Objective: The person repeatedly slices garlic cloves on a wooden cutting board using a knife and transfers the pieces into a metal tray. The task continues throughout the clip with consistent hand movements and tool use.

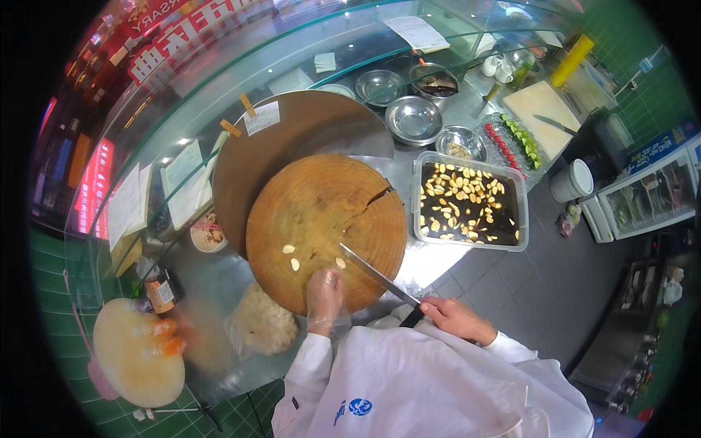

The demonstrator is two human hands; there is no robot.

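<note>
On the round wooden chopping block lie a few pale slices, possibly garlic. My left hand, in a clear plastic glove, rests with curled fingers at the block's near edge, beside one slice; whether it holds anything is hidden. My bare right hand grips the black handle of a long kitchen knife, its blade slanting over the block with the tip near the middle. Right of the block, a clear plastic tub holds dark liquid with many pale slices floating in it.
A bag of pale pieces sits near the block's left side. Steel bowls stand behind the tub. Cherry tomatoes and a white cutting board with a knife lie back right. A crack splits the block's right side.
</note>
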